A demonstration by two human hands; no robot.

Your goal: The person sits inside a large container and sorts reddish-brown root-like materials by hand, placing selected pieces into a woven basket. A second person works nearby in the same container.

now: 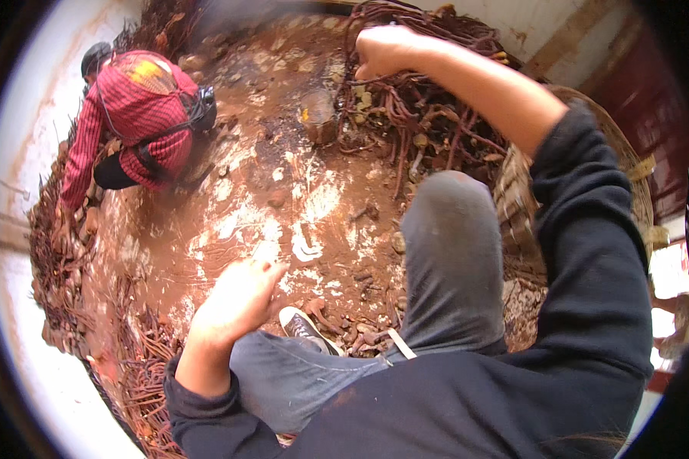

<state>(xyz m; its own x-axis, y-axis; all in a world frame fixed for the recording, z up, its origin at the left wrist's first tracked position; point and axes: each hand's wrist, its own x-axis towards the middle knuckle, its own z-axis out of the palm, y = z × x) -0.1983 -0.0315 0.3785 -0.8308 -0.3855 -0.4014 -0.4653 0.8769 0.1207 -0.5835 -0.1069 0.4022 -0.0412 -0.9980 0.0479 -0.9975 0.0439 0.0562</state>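
My right hand (pixel 383 52) reaches to the far side with its fingers curled closed, at the edge of a heap of long reddish-brown root-like strands (pixel 417 103). Strands loop beside the hand and hang below it, and it appears to grip some of them. My left hand (pixel 237 298) hovers above the muddy floor (pixel 207 245), in front of my left knee. Bright glare washes it out and its fingers point away, so their pose is hidden. I see nothing held in it.
At the far left a person in a red checked top (pixel 142 107) bends towards more strands (pixel 57 252) along the pale wall (pixel 15 176). A block-shaped lump (pixel 318 116) sits near the heap. A woven basket (pixel 608 134) stands at the right, and my shoe (pixel 306 329) rests near loose pieces.
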